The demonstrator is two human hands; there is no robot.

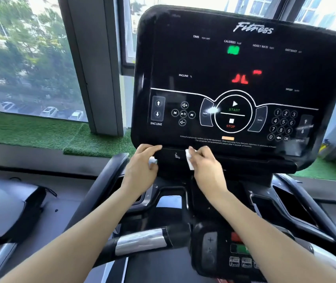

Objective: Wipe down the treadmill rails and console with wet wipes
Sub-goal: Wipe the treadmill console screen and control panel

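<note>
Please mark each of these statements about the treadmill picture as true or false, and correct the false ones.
1. The right hand holds a white wipe. True.
2. Both hands are at the top edge of the console. False: they are at its bottom edge.
3. The left hand is beside the right hand, near the console's lower left corner. True.
4. The console display is completely dark. False: green and red figures are lit.
5. The wipe is pressed on the START button. False: it is below the panel.
</note>
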